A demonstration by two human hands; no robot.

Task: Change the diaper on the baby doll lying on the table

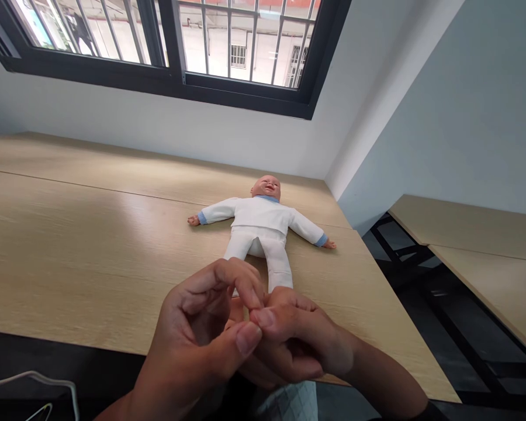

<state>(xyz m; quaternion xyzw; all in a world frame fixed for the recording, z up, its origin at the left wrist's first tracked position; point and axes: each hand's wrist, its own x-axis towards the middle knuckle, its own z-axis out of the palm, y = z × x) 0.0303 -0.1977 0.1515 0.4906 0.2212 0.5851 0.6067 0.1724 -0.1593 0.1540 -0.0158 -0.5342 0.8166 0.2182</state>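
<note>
Baby doll in white cloth jacket and trousers with blue collar and cuffs lies on its back on the pale wood-grain bench, straight ahead of the hands. Long axis runs near to far: head toward the white wall, legs pointing back at the person, arms spread to both sides. Left hand and right hand are together in front of the doll's lower legs, fingertips meeting, fingers curled. Whether anything small is pinched between them: not discernible. Lower ends of both legs are masked by the hands, so contact there is uncertain. Neither hand is clearly nearer; left overlaps one leg, right the other.
</note>
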